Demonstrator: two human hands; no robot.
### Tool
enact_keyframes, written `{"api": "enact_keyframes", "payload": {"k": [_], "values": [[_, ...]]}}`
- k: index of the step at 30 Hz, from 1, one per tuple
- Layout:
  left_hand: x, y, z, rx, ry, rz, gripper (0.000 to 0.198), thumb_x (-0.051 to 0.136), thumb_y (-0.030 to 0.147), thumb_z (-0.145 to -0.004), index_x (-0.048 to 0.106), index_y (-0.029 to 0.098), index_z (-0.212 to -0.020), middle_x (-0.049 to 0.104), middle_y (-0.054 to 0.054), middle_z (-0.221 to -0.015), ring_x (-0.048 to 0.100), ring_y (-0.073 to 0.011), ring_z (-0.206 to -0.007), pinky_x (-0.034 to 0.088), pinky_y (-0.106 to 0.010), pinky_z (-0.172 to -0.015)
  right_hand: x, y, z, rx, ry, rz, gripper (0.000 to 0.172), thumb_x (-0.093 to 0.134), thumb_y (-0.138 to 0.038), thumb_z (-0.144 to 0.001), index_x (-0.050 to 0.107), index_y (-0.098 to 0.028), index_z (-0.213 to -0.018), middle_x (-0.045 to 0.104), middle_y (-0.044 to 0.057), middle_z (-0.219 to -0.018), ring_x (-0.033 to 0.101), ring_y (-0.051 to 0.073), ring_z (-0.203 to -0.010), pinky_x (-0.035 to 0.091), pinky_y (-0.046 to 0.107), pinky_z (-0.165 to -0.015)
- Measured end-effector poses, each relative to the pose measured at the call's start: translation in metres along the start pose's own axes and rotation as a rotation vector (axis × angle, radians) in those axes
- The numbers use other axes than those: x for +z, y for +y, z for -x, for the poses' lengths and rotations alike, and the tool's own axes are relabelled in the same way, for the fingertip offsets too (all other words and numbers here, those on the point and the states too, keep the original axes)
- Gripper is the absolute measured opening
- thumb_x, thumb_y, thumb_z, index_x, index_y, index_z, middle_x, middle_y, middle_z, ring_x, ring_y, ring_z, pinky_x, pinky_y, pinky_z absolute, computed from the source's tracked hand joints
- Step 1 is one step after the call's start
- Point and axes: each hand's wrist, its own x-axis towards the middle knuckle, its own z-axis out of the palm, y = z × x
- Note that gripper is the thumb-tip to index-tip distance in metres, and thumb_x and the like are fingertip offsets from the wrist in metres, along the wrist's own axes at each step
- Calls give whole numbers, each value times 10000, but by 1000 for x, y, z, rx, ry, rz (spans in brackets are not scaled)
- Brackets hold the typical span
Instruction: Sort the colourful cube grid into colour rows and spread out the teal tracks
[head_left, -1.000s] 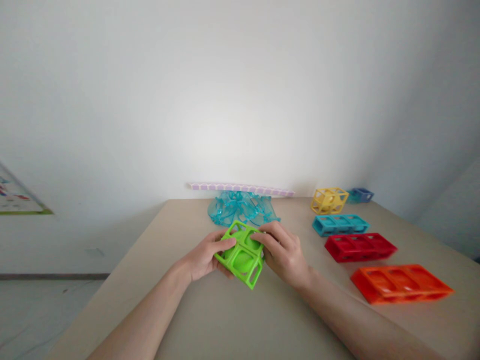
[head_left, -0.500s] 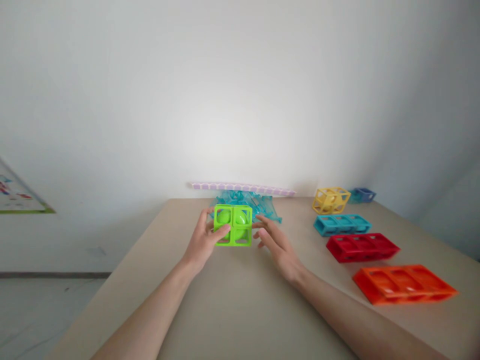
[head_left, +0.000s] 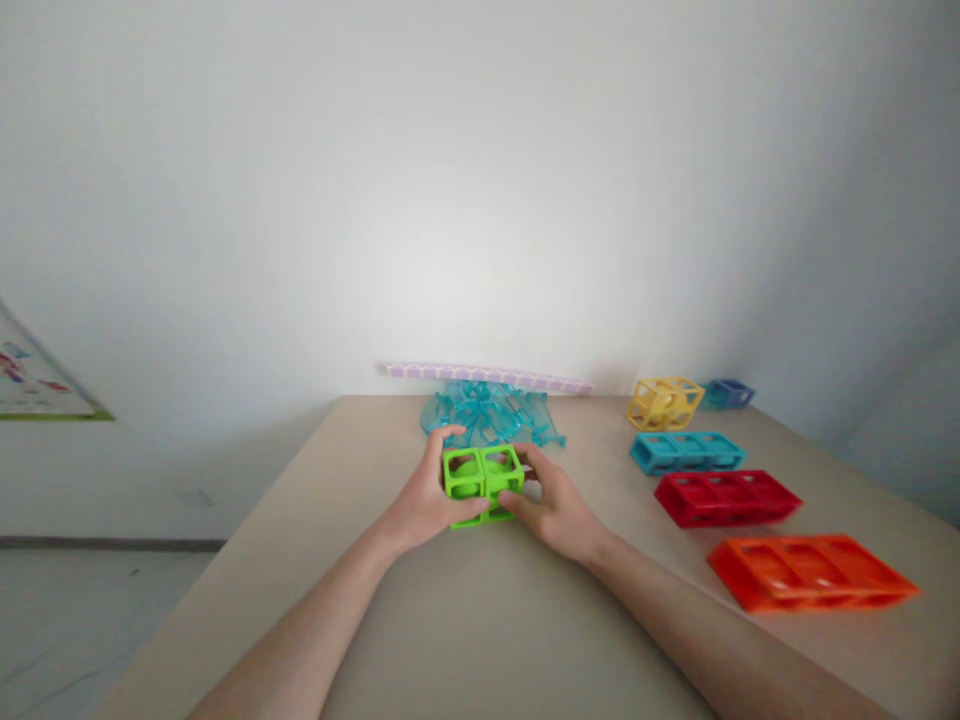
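A lime-green open-frame block (head_left: 482, 474) of joined cube cells, with rounded green shapes inside, is between my hands over the middle of the table. My left hand (head_left: 429, 500) grips its left side, thumb across the lower front. From the right, my right hand (head_left: 551, 505) grips it too, with the thumb on the front face and fingers behind, partly hidden. Just past the block lies a crumpled heap of clear teal plastic pieces (head_left: 499, 415).
On the right of the table (head_left: 420, 640) stand an orange (head_left: 810, 572), a red (head_left: 727, 498) and a teal (head_left: 688, 453) frame block. Behind them are a yellow frame block (head_left: 665, 403) and a blue one (head_left: 731, 393). A lilac patterned strip (head_left: 487, 377) lies along the wall.
The green block has come down and a little to the right, tilting so its top shows. My right hand, apart from it before, has closed on its right side.
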Motion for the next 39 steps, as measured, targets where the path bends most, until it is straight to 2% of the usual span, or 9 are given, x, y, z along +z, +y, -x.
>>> {"api": "enact_keyframes", "payload": {"k": [7, 12, 15, 18, 22, 24, 27, 36, 39], "values": [[-2, 6, 2, 48, -36, -90, 791, 748, 174, -655, 341, 261, -1328, 545, -45, -1087, 565, -202, -1022, 450, -320, -910, -2, -2, 0, -53, -47, 54, 442, 675, -214, -772, 473, -201, -1165, 597, 68, -1102, 568, 205, -965, 472, 369, -800], [-3, 7, 2, 77, -54, -46, 726, 751, 207, -668, 412, 260, -1308, 576, -46, -1097, 574, -204, -997, 448, -305, -898, -3, -3, 0, -67, -53, 72, 444, 676, -224, -779, 465, -206, -1168, 593, 67, -1099, 567, 204, -961, 476, 360, -782], [-6, 6, 0, 143, 16, 34, 474, 710, 289, -736, 548, 229, -1177, 595, -53, -1099, 566, -213, -1016, 441, -293, -886, -3, -2, 0, -62, -54, 87, 452, 667, -228, -784, 459, -208, -1183, 598, 67, -1096, 570, 206, -962, 477, 362, -787], [-10, 5, -3, 178, 90, 56, 227, 641, 364, -796, 678, 176, -919, 635, -68, -1005, 568, -224, -981, 433, -292, -853, -3, -2, 2, -77, -47, 101, 515, 656, -220, -785, 426, -211, -1246, 601, 78, -1116, 574, 216, -978, 480, 377, -804], [-11, 3, -5, 182, 76, 6, 232, 647, 381, -792, 740, 170, -814, 656, -87, -989, 567, -239, -992, 419, -302, -857, -5, -4, 5, -178, -44, 121, 741, 639, -138, -758, 295, -232, -1407, 509, 117, -1317, 526, 245, -1136, 453, 413, -914], [-9, 1, -5, 191, 63, -19, 234, 630, 377, -810, 753, 181, -850, 663, -86, -984, 567, -235, -999, 415, -304, -869, -7, -5, 5, -241, -78, 120, 736, 625, -107, -755, 320, -245, -1410, 485, 115, -1353, 494, 250, -1192, 415, 434, -983], [-7, -3, -6, 222, 54, -70, 244, 600, 368, -839, 759, 187, -873, 665, -82, -934, 569, -225, -982, 419, -303, -861, -8, -5, 4, -268, -124, 115, 671, 632, -113, -767, 395, -249, -1380, 537, 104, -1296, 491, 254, -1205, 374, 462, -1034], [-8, -5, -7, 216, 58, -149, 315, 606, 444, -823, 758, 170, -797, 595, -47, -749, 539, -176, -755, 415, -257, -683, -7, -4, 4, -234, -107, 76, 689, 658, -149, -771, 400, -269, -1398, 565, 106, -1274, 508, 269, -1205, 378, 503, -1036], [-7, -4, -6, 165, 81, -75, 380, 564, 505, -838, 719, 180, -960, 638, -54, -832, 571, -186, -802, 444, -262, -719, -1, -3, 4, -42, -76, -186, 696, 657, -212, -782, 357, -270, -1408, 582, 104, -1227, 605, 244, -1068, 483, 476, -933]]}}
